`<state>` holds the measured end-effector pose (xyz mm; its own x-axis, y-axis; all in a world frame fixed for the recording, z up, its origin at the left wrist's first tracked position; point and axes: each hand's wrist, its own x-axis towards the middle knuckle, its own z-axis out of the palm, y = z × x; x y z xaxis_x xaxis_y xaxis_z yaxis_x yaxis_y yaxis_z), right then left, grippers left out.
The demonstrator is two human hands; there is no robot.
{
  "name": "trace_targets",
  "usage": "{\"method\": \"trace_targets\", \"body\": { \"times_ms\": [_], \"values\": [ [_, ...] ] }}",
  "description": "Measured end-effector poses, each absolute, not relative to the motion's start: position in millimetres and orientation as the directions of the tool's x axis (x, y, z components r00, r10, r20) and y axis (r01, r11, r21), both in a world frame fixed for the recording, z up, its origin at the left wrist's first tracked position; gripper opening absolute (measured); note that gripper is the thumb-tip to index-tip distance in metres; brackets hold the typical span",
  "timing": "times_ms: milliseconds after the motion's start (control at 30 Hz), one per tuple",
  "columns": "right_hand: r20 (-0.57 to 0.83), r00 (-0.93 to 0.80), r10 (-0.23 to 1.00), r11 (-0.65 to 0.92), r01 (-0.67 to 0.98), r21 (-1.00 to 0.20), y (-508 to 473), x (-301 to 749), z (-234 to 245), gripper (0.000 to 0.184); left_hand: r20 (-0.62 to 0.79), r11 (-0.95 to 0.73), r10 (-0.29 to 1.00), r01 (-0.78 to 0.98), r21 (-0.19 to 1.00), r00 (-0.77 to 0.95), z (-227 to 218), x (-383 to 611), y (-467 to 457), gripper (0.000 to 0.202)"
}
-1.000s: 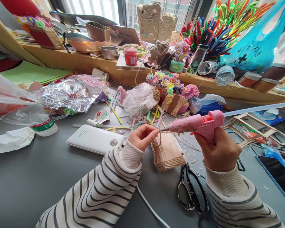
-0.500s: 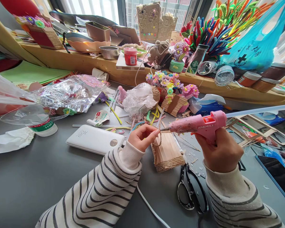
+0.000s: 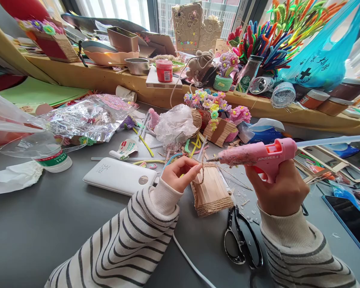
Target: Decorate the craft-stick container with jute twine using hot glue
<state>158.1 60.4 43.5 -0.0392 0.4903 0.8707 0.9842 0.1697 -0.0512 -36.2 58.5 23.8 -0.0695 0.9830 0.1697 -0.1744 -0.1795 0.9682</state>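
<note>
My left hand (image 3: 182,174) pinches a short length of brown twine (image 3: 202,175) between thumb and fingertips; the twine curls down over a small craft-stick box (image 3: 211,188) on the table. Rough twine is wound along the box's near edge. In my right hand (image 3: 280,191) is a pink hot glue gun (image 3: 258,154), its fingers wrapped round the handle. The nozzle points left, a short gap from the left fingertips. A long clear glue stick (image 3: 333,140) sticks out of the gun's back. Black-handled scissors (image 3: 243,240) lie just below the box.
A white power bank (image 3: 120,176) with a cable lies left of the box. Behind stand crumpled plastic (image 3: 177,124), a flower-filled box (image 3: 217,134) and blue tissue packs (image 3: 262,130). Wooden frames (image 3: 327,164) and a phone (image 3: 351,224) lie right. Jars and pipe cleaners (image 3: 264,44) crowd the back ledge.
My right hand has drawn the glue gun a little to the right, so its nozzle has come away from the twine at my left fingertips. My left hand stays in place.
</note>
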Motion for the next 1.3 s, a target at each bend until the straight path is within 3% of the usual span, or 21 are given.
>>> {"method": "trace_targets", "body": {
  "times_ms": [167, 333, 867, 1067, 1300],
  "values": [
    [0.868, -0.032, 0.495, 0.163, 0.985, -0.057, 60.8, 157.7, 43.6, 0.053, 0.230, -0.230, 0.973, -0.099, 0.968, -0.020, 22.1, -38.0, 58.3, 0.011],
    [0.876, -0.063, 0.478, 0.185, 0.982, -0.031, 61.7, 160.3, 42.5, 0.042, 0.257, -0.259, 0.966, -0.088, 0.962, -0.036, 22.6, -37.2, 57.8, 0.011],
    [0.862, -0.091, 0.499, 0.210, 0.978, -0.019, 59.2, 159.2, 44.3, 0.033, 0.243, -0.248, 0.968, -0.115, 0.962, -0.057, 24.5, -35.1, 56.4, 0.011],
    [0.867, -0.090, 0.490, 0.225, 0.974, -0.026, 59.2, 160.3, 43.1, 0.020, 0.240, -0.245, 0.969, -0.101, 0.964, -0.064, 23.7, -36.1, 56.9, 0.012],
    [0.884, -0.108, 0.454, 0.247, 0.969, -0.008, 62.3, 163.8, 40.9, 0.022, 0.240, -0.245, 0.969, -0.100, 0.964, -0.064, 24.8, -36.9, 56.4, 0.012]
  ]
}}
